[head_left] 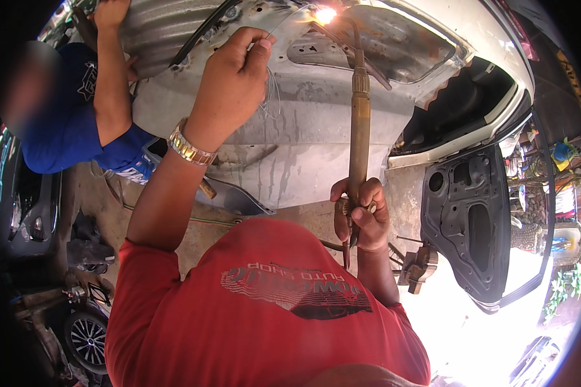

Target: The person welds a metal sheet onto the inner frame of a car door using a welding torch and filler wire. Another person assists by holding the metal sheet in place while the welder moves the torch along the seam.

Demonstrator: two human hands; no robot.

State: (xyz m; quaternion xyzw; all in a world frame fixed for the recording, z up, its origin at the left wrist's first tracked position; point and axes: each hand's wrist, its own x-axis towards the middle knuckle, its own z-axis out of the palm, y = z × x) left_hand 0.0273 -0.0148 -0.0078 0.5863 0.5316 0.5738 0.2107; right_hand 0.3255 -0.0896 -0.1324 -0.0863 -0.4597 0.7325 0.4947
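Note:
My left hand [235, 84], raised at upper centre with a metal watch on its wrist, pinches a thin metal wire [275, 98]. Loose loops of the wire hang below the fingers, and one end reaches toward the bright flame [326, 15]. My right hand [366, 216] is closed around the lower end of a brass-coloured gas welding torch [360, 138], near its valve knobs. The torch's bent tip is at the flame, against a bare, partly rusty car body panel [394, 48]. A narrow metal strip [376, 72] lies behind the torch neck. Glare hides the exact contact point.
At left, close to my left arm, a co-worker in a blue shirt [64, 122] reaches up to the panel. A detached dark car door panel [468, 219] stands at right, beside a rusty metal block [421, 267]. Lower left are a wheel [86, 342] and loose parts.

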